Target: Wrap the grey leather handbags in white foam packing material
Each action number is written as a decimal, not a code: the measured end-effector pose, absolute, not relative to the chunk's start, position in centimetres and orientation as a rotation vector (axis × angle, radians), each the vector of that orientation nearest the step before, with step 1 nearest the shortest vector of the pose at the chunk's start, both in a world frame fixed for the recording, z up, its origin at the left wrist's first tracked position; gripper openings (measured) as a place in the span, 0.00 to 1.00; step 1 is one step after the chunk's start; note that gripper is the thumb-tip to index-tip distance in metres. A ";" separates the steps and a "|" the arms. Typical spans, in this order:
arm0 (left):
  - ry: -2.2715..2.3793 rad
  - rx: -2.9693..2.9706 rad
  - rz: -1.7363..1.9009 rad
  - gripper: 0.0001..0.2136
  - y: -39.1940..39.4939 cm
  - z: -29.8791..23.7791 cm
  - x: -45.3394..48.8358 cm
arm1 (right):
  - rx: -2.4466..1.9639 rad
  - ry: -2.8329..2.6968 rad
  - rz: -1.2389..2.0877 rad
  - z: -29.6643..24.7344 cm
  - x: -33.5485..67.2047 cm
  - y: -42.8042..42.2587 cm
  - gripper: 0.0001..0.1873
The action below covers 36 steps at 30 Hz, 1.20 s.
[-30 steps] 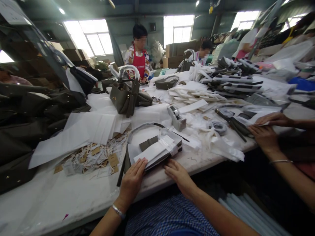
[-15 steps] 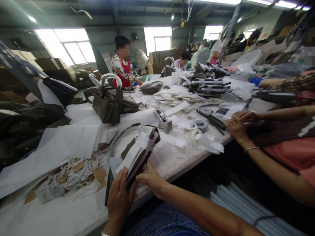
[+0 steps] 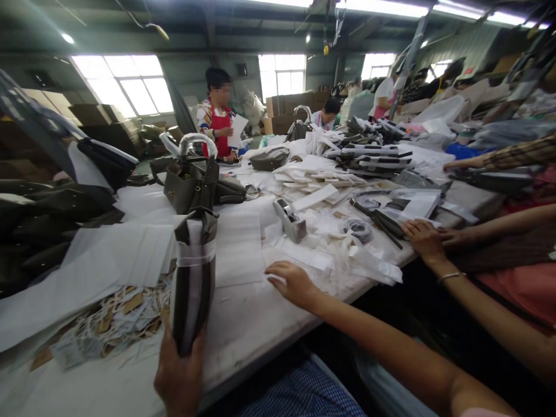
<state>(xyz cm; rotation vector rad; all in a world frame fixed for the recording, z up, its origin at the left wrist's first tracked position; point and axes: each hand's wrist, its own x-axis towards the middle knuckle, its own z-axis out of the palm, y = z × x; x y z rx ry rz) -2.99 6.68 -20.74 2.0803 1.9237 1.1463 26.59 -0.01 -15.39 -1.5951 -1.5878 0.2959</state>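
Observation:
My left hand [image 3: 180, 370] grips the lower end of a dark handbag [image 3: 194, 289], which it holds on end above the table. White foam strips and clear tape bands wrap around the bag. My right hand [image 3: 295, 284] is apart from the bag, over the bare front part of the table [image 3: 260, 318]. Its fingers are loosely bent, thumb apart, and I see nothing held in them. Beyond it stands a grey tape dispenser [image 3: 290, 221]. White foam sheets [image 3: 238, 249] lie behind the bag, and paper hang tags with strings [image 3: 125, 313] lie to its left.
An upright olive handbag [image 3: 186, 188] with wrapped handles stands farther back. Foam pieces [image 3: 310, 174] and wrapped bags [image 3: 369, 156] are heaped mid-table. At right, a co-worker's hands [image 3: 421, 237] rest by another bag. Dark bags [image 3: 52, 231] pile up at left.
My left hand has raised the bag from lying tilted to upright and moved it left. My right hand has left the bag and moved right. Across the table, a person now holds up a white sheet.

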 end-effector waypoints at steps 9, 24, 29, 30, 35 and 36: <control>1.965 1.936 1.162 0.39 6.3 -20.4 -2.5 | -2.106 -1.659 0.134 -17.6 36.2 1.6 0.15; 1.939 1.998 1.161 0.37 6.5 -21.4 -2.5 | -2.539 -1.450 0.247 -16.1 38.0 5.5 0.21; 1.902 1.994 1.177 0.36 6.4 -21.1 -2.2 | -2.570 -1.445 0.236 -15.4 38.8 4.7 0.09; 1.891 1.998 1.181 0.36 6.3 -20.9 -2.1 | -2.567 -1.451 0.232 -15.2 38.9 4.7 0.07; 1.870 2.021 1.219 0.36 6.2 -20.6 -2.1 | -2.544 -1.508 0.295 -15.3 38.5 4.0 0.20; 1.872 2.028 1.228 0.36 6.2 -20.8 -2.1 | -2.545 -1.511 0.307 -15.5 38.3 3.9 0.24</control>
